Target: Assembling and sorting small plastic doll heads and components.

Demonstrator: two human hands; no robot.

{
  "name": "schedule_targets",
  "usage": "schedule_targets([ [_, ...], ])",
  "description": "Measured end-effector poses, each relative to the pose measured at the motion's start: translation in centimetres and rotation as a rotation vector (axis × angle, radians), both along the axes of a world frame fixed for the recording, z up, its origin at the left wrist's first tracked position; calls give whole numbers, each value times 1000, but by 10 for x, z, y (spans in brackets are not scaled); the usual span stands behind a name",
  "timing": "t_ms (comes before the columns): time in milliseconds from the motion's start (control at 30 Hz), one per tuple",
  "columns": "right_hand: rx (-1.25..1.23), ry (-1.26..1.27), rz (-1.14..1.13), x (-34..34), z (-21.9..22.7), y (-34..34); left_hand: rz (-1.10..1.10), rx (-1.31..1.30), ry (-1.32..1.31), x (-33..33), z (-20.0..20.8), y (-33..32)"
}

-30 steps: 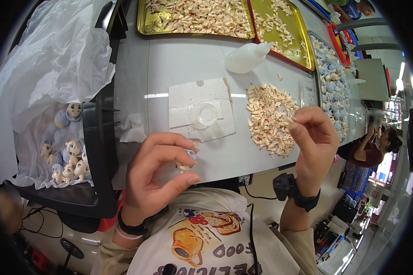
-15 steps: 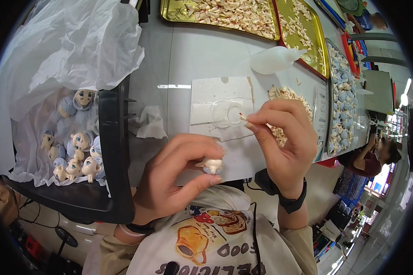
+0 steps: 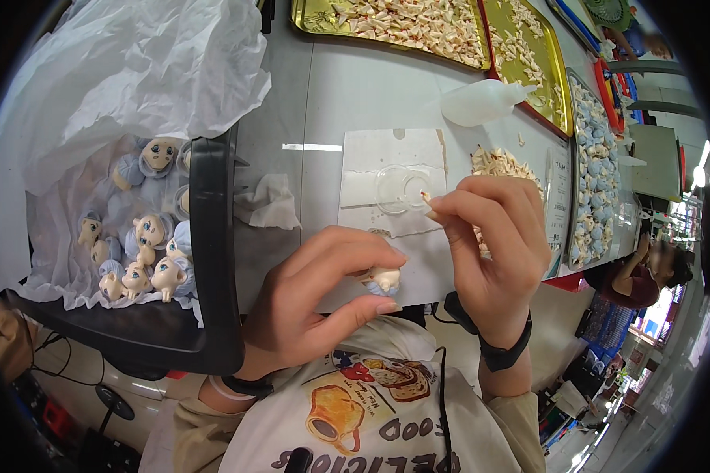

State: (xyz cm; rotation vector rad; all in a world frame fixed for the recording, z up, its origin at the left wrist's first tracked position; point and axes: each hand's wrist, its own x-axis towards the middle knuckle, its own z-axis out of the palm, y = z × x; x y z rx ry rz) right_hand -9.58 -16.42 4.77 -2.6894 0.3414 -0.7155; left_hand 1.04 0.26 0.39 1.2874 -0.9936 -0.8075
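Observation:
My left hand is closed around a small pale doll head with light blue hair, gripping it between thumb and fingers. Opposite it, my right hand pinches a tiny cream pointed piece with a dark reddish tip between thumb and forefinger. That piece is above the right side of a clear round dish, which lies on a torn white card. Behind my right hand, a heap of similar cream pieces is partly hidden.
A black crate lined with white paper holds several doll heads at left. Crumpled tissue lies beside it. Gold trays of cream pieces, a white squeeze bottle and a tray of blue-haired heads stand beyond. Another person is far right.
The whole scene has shifted slightly to the right in the view. Both hands keep their grips. The doll head looks slightly turned in my left fingers.

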Motion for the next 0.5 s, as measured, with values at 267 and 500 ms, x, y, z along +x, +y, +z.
schedule_targets([
  [267,244,-155,-92,-13,3,4,69,-59,433,-15,-5,5],
  [500,563,-195,-41,-40,9,29,70,-120,559,-27,1,4],
])
